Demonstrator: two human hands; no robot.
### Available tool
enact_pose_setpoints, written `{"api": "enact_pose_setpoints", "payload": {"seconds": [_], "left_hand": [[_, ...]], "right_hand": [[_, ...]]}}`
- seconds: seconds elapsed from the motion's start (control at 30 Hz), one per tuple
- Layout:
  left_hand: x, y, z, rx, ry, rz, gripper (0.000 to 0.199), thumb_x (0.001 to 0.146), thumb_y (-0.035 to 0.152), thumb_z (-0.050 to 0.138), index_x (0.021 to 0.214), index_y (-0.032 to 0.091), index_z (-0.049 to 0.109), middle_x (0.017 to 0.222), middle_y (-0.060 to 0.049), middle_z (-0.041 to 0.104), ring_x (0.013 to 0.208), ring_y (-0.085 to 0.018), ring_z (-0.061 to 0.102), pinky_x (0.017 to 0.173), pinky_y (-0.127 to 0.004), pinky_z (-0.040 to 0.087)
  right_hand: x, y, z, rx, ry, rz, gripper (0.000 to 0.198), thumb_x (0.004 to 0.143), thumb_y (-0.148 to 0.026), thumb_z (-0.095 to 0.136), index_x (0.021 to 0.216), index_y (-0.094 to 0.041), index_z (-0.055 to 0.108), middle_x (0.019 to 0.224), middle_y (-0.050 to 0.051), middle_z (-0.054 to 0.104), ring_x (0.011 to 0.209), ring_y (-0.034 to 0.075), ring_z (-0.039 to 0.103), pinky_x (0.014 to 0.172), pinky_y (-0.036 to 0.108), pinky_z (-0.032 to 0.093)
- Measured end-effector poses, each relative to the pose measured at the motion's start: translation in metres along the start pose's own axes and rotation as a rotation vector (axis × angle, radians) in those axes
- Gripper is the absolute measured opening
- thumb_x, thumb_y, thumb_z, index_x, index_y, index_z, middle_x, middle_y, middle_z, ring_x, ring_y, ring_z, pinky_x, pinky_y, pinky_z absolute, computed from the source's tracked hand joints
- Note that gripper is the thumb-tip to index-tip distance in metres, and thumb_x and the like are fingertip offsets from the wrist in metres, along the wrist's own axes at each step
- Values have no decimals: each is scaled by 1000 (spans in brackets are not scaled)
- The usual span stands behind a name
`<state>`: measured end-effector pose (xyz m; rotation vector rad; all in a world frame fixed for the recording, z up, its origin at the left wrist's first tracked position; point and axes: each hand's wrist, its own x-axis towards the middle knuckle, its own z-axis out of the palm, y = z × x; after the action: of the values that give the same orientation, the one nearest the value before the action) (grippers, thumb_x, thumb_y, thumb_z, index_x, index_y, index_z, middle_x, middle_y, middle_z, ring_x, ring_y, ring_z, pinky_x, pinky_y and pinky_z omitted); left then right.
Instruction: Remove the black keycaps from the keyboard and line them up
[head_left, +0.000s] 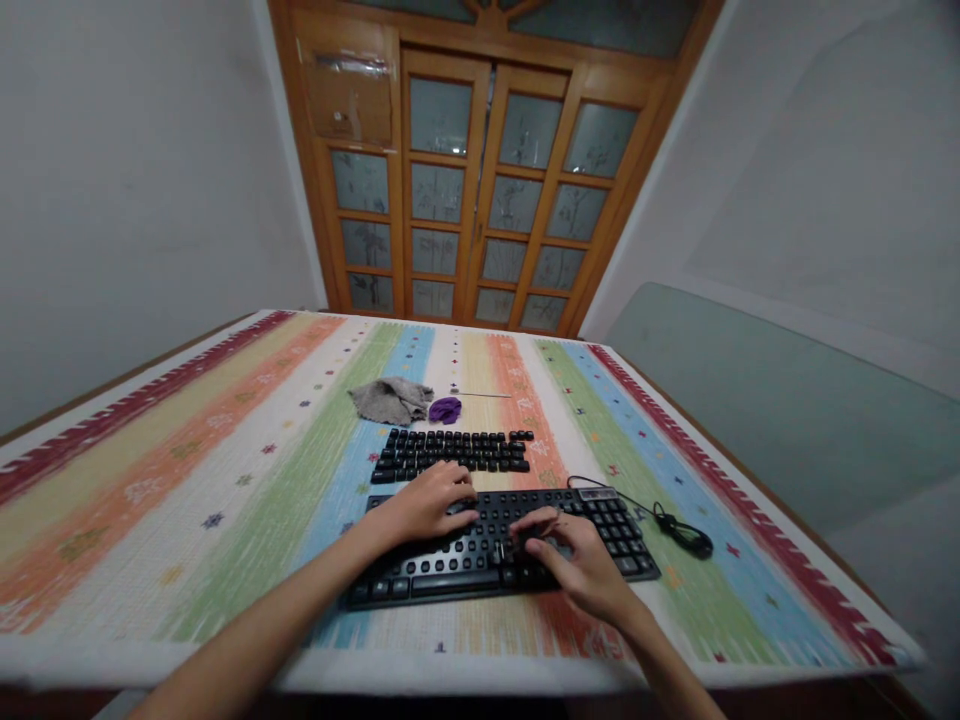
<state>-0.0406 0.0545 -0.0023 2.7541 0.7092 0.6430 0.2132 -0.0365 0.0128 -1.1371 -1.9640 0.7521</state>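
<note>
Keyboard (455, 583) lies on the striped tablecloth (247, 530) near its front edge, many keys showing bare stems. Loose keycaps (454, 443) sit in rows just beyond. The left hand (433, 500) lies over the keyboard's upper left part, fingers loosely bent; whether it grips anything cannot be told. The right hand (574, 555) curves over the lower keys, thumb and fingertips close together, its hold unclear. Farther off lies a grey cloth (391, 400).
</note>
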Motion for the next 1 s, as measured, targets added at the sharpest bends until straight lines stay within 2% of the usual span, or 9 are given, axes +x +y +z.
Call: {"api": "enact_pose_setpoints", "payload": {"seconds": [0.07,0.17,0.27,0.47,0.6,0.83,1.0], "left_hand": [[-5,4,2,-17,0,-8,21,90,36,62,96,17,66,100,-7,62,92,-21,57,86,-34,44],[-9,6,3,-57,10,-18,20,91,37,62,94,17,66,102,-7,62,94,-21,57,85,-33,45],[-9,5,5,-82,17,-29,19,91,35,62,93,17,66,102,-7,61,94,-21,58,85,-33,46],[-9,6,7,-139,22,-67,17,88,34,66,92,17,67,102,-7,60,95,-20,58,84,-32,48],[-9,7,8,-159,20,-83,16,87,32,68,90,17,67,102,-7,60,95,-20,58,84,-32,48],[-11,7,11,-157,49,-79,15,87,30,67,91,16,67,103,-8,60,96,-21,58,85,-33,48],[-11,7,12,-152,51,-80,15,87,31,67,91,17,67,103,-8,60,97,-21,58,86,-33,48]], "right_hand": [[0,0,-3,-4,23,-3,13,91,-22,57,90,-20,70,93,6,73,85,19,68,77,29,50],[-1,1,-3,-1,-17,6,13,91,-22,58,91,-20,71,94,6,73,83,19,68,75,29,51],[-5,7,4,17,-40,30,15,90,-21,57,97,-20,71,95,6,73,83,19,68,75,29,52],[-8,13,19,73,16,63,15,89,-20,57,96,-20,70,92,6,73,75,18,67,70,29,53],[-6,5,23,12,1,43,15,88,-16,57,97,-20,69,90,4,73,74,17,66,71,28,51],[-1,-16,27,-185,-78,-72,12,90,-12,51,94,-18,61,83,5,67,74,18,62,71,28,46],[13,-24,23,-191,-110,-33,12,90,-11,50,90,-18,59,83,4,65,76,18,62,73,27,45]]}}
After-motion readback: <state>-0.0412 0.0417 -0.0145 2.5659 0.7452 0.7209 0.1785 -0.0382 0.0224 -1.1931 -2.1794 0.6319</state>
